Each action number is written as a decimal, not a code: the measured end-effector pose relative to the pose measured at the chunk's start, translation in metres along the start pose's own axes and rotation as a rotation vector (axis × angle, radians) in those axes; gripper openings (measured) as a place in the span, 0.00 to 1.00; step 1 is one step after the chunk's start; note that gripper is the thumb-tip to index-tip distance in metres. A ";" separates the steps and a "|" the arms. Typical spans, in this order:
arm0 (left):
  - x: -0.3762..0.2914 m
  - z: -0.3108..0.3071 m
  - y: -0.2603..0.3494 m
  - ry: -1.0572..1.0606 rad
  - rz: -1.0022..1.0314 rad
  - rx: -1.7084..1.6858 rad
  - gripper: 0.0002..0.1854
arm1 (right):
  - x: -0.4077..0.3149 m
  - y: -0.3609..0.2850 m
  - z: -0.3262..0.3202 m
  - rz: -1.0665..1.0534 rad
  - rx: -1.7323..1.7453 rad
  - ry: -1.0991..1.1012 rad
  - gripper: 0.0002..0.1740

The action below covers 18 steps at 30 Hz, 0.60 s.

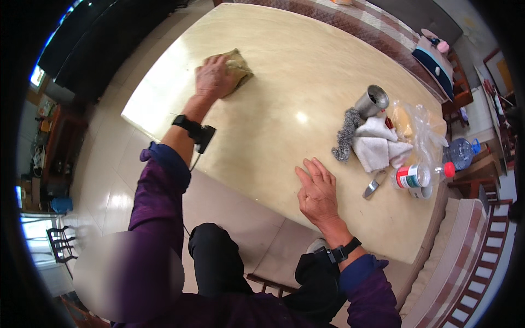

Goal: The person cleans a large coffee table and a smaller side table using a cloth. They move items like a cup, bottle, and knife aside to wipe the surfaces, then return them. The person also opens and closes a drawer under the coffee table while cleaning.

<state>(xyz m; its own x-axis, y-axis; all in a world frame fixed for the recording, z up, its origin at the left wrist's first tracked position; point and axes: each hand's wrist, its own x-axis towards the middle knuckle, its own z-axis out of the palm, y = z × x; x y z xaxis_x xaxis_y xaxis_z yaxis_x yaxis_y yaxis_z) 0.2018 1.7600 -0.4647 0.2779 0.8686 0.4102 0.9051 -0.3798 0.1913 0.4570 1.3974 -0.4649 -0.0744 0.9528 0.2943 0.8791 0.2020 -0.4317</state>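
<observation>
My left hand [212, 78] is pressed flat over a folded yellowish-green cloth [240, 69] near the far left part of a cream, glossy tabletop [287, 69]. Part of the cloth is hidden beneath the fingers. Nothing is held in my right hand [318, 190], which lies on the table's near side with its fingers slightly bent. Just right of it is a small metal blade-like tool [372, 187]. Beyond that are a crumpled white cloth [371, 149] and a grey, curly scrubber-like bundle [346, 135].
A metal cup [372, 101] lies tipped over beside clear plastic bags [424, 127]. Clear plastic bottles, one with a red-and-white label [406, 176], crowd the right edge. A cushioned wooden bench [455, 258] borders the table's right side. A larger bluish water jug [459, 153] stands beyond the edge.
</observation>
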 end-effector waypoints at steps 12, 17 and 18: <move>-0.050 0.030 0.151 -0.143 0.273 -0.233 0.34 | 0.000 -0.001 0.001 -0.011 -0.071 -0.006 0.26; -0.100 0.007 0.215 -0.240 0.466 -0.302 0.37 | 0.001 -0.001 0.004 -0.012 -0.087 -0.015 0.27; -0.103 0.001 0.205 -0.253 0.468 -0.295 0.36 | 0.001 -0.001 0.004 -0.017 -0.087 -0.006 0.27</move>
<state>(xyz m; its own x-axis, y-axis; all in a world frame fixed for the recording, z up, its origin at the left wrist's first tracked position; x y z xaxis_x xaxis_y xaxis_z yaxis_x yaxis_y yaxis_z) 0.3588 1.5934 -0.4682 0.7253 0.6232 0.2925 0.5509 -0.7802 0.2961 0.4541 1.3994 -0.4671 -0.0921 0.9508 0.2958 0.9153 0.1978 -0.3509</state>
